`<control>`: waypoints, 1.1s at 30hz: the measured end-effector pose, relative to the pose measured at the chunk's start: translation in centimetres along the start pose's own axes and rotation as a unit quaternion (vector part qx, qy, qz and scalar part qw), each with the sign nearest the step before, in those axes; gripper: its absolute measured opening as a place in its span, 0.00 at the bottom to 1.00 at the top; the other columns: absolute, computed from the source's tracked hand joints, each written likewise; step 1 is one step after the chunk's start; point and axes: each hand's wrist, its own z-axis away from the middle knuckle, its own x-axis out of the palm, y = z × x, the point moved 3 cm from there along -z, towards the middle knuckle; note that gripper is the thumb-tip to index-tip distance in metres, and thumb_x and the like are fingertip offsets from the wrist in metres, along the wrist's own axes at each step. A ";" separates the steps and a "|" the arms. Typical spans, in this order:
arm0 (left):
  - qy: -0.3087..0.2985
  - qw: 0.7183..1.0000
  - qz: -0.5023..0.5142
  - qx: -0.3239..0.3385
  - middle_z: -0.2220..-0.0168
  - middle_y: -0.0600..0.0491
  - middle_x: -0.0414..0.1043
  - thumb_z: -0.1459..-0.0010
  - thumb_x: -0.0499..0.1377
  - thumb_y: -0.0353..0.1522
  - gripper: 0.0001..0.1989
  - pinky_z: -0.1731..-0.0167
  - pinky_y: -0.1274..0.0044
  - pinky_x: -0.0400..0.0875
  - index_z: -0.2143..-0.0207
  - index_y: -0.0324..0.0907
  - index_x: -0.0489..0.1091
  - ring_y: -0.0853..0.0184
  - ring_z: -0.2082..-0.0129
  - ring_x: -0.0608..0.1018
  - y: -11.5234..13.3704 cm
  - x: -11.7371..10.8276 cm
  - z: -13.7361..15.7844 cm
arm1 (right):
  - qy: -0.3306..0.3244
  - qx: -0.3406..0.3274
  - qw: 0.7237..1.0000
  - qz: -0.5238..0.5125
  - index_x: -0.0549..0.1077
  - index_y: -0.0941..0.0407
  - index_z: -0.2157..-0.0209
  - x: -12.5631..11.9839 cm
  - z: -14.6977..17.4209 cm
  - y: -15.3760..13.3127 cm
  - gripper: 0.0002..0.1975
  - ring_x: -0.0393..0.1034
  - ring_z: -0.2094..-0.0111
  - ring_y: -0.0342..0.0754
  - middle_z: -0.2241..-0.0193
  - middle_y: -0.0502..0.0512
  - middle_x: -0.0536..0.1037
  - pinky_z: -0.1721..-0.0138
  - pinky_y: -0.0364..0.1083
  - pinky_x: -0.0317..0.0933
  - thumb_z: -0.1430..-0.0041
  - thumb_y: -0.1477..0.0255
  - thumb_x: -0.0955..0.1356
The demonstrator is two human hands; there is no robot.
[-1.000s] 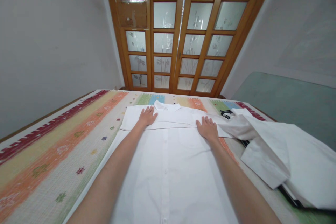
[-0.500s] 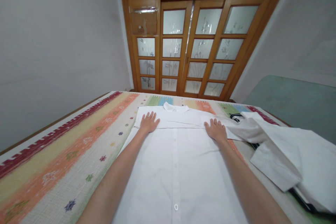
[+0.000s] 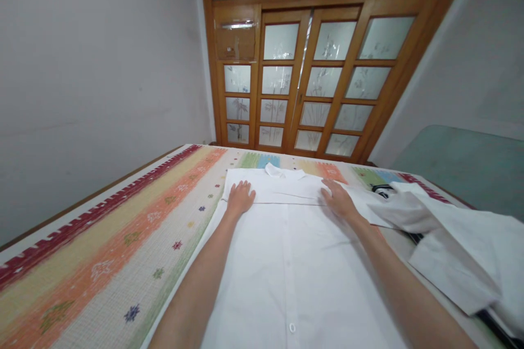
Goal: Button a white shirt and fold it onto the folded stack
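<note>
A white button-up shirt [image 3: 262, 262] lies spread front side up, its collar [image 3: 282, 172] at the far end and its button strip running toward me. One sleeve is folded across the chest just below the collar. On the left end of that fold my left hand [image 3: 241, 198] rests flat with fingers stretched. My right hand [image 3: 339, 199] is at the right shoulder, tilted on its edge, fingers partly spread and slightly bent. Whether it pinches any cloth I cannot make out. Beyond it, white cloth [image 3: 397, 204] extends to the right.
Under the shirt is a striped, patterned cloth [image 3: 164, 251]. More white garments [image 3: 458, 251] with dark trim lie heaped at right. A pale green board [image 3: 466, 158] stands behind them. Wooden glass-paned doors [image 3: 303, 76] close the far end; a grey wall [image 3: 98, 65] runs along the left.
My right hand has turned from lying flat to tilting on its edge at the right shoulder. My left hand stays on the fold. The whole view has shifted slightly.
</note>
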 end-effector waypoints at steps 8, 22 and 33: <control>0.023 1.000 0.008 0.003 0.38 0.47 0.59 0.36 0.42 0.37 0.23 0.38 0.65 0.49 0.43 0.40 0.62 0.62 0.37 0.59 -0.2 0.1 -0.1 | -0.127 -0.050 0.991 0.005 0.66 0.67 0.46 2.9 -4.2 -5.9 0.21 0.56 0.40 0.52 0.43 0.66 0.67 0.41 0.47 0.49 0.36 0.73 0.56; 0.007 1.000 0.012 -0.001 0.37 0.49 0.56 0.36 0.40 0.38 0.25 0.37 0.64 0.48 0.41 0.41 0.60 0.61 0.36 0.57 -0.1 0.5 -0.3 | -0.130 0.032 0.990 0.047 0.58 0.64 0.40 5.5 -6.4 -5.4 0.26 0.48 0.37 0.55 0.37 0.65 0.56 0.41 0.56 0.46 0.34 0.65 0.51; 0.008 1.000 0.004 -0.002 0.37 0.50 0.57 0.36 0.41 0.38 0.24 0.37 0.65 0.47 0.41 0.43 0.59 0.62 0.36 0.57 -0.1 0.5 -0.3 | -0.081 0.050 0.994 0.044 0.67 0.64 0.47 4.1 -5.8 -6.4 0.23 0.63 0.45 0.57 0.46 0.68 0.69 0.47 0.51 0.55 0.35 0.67 0.54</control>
